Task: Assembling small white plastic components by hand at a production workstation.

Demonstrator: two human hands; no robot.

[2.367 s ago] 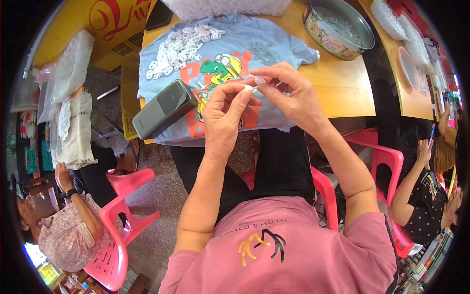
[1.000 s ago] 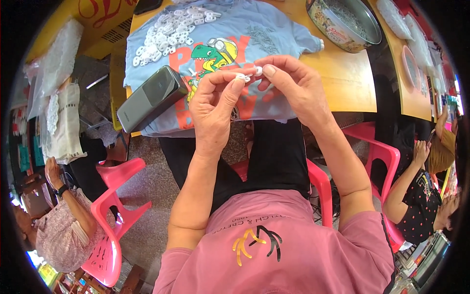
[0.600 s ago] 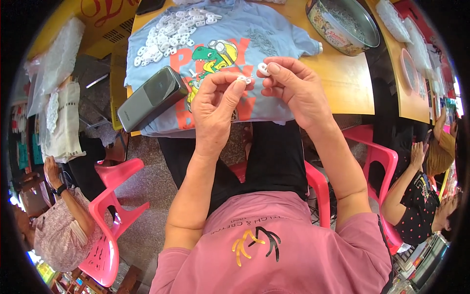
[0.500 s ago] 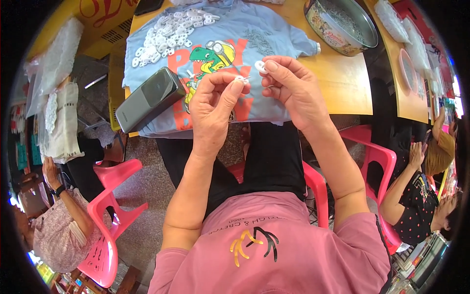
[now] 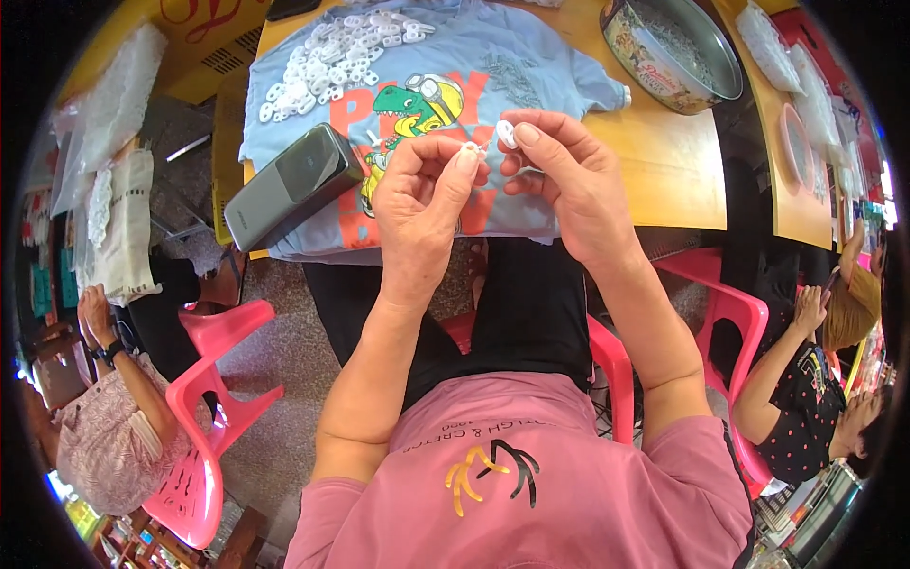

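While the left hand [image 5: 417,204] pinches a tiny white piece [image 5: 468,150] between thumb and forefinger, the right hand [image 5: 564,175] holds a small white ring [image 5: 505,133] at its fingertips — fingers of both narrowed onto their parts, which sit just beside each other above the blue shirt [image 5: 531,85] on the bench [image 5: 664,166]. At ten o'clock lies a dark phone [image 5: 289,185]; at eleven, a heap of white rings [image 5: 327,52]; at one, a round tin [image 5: 668,47].

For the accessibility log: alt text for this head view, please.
Left hand and right hand each pinch a small white plastic piece over a blue dinosaur T-shirt on a wooden table, beside a dark phone.
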